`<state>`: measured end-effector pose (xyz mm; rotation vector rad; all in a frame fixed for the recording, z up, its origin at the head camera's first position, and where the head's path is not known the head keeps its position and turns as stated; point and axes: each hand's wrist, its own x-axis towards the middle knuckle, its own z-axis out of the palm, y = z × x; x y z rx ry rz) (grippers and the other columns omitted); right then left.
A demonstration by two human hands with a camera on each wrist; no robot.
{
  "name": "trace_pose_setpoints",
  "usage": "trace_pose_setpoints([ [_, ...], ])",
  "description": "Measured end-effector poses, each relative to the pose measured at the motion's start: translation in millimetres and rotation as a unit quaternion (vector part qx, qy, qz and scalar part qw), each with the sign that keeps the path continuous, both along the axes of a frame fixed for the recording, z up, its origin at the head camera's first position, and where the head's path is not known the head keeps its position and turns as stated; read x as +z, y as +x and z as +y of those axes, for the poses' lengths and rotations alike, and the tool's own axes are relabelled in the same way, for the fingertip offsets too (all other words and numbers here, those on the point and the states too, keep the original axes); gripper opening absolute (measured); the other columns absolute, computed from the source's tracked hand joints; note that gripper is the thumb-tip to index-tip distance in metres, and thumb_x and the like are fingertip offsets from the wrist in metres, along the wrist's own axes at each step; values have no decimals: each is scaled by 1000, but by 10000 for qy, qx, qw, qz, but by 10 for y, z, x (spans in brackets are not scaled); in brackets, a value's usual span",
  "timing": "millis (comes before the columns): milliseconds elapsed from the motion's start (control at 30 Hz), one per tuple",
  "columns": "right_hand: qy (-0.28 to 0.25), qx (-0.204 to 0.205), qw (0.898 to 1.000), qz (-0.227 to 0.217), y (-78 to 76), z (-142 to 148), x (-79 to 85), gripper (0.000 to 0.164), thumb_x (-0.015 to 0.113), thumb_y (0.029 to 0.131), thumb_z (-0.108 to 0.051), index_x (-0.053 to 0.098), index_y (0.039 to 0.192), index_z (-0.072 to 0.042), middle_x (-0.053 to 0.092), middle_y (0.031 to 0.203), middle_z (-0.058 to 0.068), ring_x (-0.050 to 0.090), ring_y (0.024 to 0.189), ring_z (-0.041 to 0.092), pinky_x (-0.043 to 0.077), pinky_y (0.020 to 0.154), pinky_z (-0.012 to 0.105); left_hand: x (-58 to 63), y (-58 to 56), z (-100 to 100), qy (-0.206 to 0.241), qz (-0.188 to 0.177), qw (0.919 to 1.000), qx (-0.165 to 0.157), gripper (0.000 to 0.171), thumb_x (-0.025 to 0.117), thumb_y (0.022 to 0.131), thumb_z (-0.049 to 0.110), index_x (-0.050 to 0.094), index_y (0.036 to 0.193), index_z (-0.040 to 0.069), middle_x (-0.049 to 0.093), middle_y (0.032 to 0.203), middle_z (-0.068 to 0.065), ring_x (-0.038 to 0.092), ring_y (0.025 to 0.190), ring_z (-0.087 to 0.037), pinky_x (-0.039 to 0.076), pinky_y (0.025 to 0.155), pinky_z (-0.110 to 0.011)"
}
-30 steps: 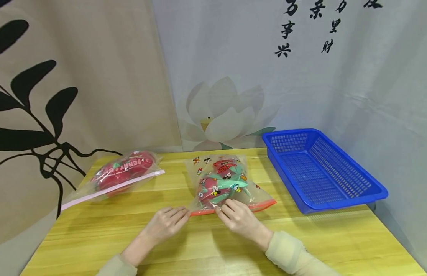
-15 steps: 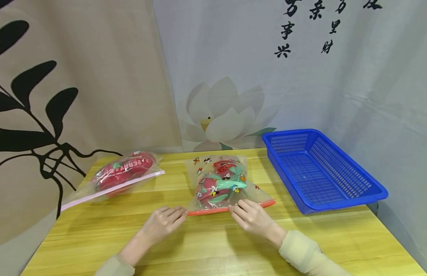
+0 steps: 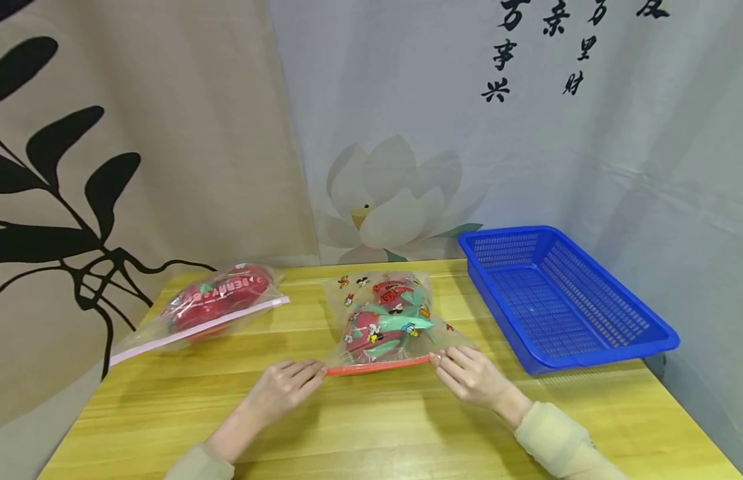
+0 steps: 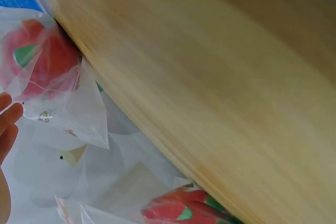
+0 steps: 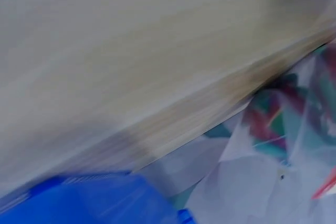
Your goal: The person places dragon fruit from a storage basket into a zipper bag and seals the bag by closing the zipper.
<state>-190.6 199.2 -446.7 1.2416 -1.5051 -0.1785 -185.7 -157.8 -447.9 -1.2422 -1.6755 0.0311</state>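
A clear zip bag (image 3: pixel 341 293) printed with small cartoon figures lies mid-table, with red and green items inside. Its orange-red zip strip (image 3: pixel 377 367) faces the person. At the strip's left end my left hand (image 3: pixel 290 387) pinches the corner between thumb and fingers. My right hand (image 3: pixel 470 377) pinches the same strip near its right end. In the left wrist view the fingers (image 4: pixel 8 124) show at the left edge, close to the bag (image 4: pixel 86 114). The right wrist view is blurred; the bag (image 5: pixel 268 124) shows at its right, and the hand is out of sight.
Left on the table (image 3: pixel 371 433) lies a second clear zip bag (image 3: pixel 218 300) with a pale pink strip and red items. A blue plastic basket (image 3: pixel 557 307) stands at the right. Behind the table hangs a printed cloth (image 3: pixel 371 80).
My right hand has slid rightwards along the zip strip, from near its middle to close to its right end. My left hand stays at the left corner.
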Motion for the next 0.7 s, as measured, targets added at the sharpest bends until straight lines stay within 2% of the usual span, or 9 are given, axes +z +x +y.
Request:
trace_pose_setpoints([
  [200,-42,-76,9999,-95,45,269,101,32,43,94,6,67,74,-2,64,68,5,57,61,17,50,55,25,0,4,-32,13,-48,10000,20,42,35,103,13,70,80,11,75,77,-1,69,64,-11,50,49,-22],
  [467,-54,-278,9980,-569,46,516,162,33,40,97,4,60,72,-2,60,69,6,53,61,20,48,54,28,21,-2,-32,-20,-75,10000,33,46,33,104,13,72,80,11,75,78,-1,69,64,-10,51,51,-21],
  [600,-130,-327,9960,-821,36,513,136,33,43,99,-6,62,71,-5,61,68,4,54,62,19,49,53,28,31,-4,-35,-86,-161,9998,-18,47,32,104,13,73,81,13,75,79,0,70,65,-9,53,53,-21],
  [700,-249,-312,9943,-987,25,455,167,30,47,96,-17,63,71,-9,61,68,3,55,63,20,48,54,28,74,-13,-18,-74,-227,9993,-294,41,39,102,17,73,80,13,75,78,0,70,65,-9,54,54,-21],
])
